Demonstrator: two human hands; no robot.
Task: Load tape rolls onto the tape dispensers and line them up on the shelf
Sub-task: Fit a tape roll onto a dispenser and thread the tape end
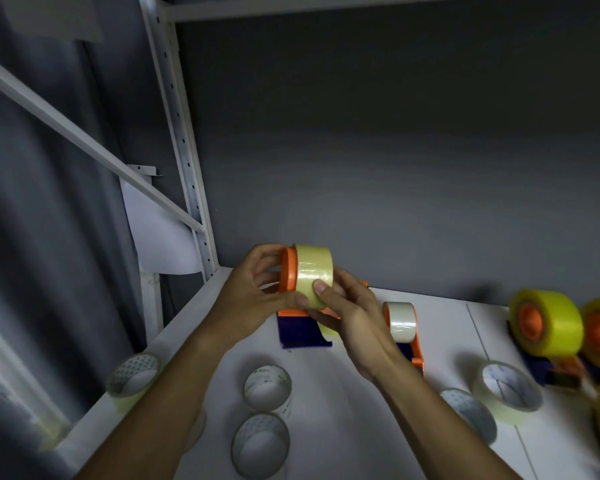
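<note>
Gripping an orange dispenser (286,275) above the shelf (440,327), the left hand (253,292) and right hand (350,313) pinch its tape roll (314,271), axis sideways; five loose rolls lie below.

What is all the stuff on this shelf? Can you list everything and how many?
held tape roll: 1, pale yellow, on the orange dispenser wheel, in both hands
held dispenser: 1, orange and dark blue, shelf middle
second loaded dispenser: 1, orange with pale roll, just right of the hands
yellow loaded dispensers: at least 2, bright yellow rolls, orange hubs, far right
loose tape rolls: at least 5, clear-whitish, shelf front
shelf: 1, white
left hand: grips the wheel side
right hand: holds the roll
</note>
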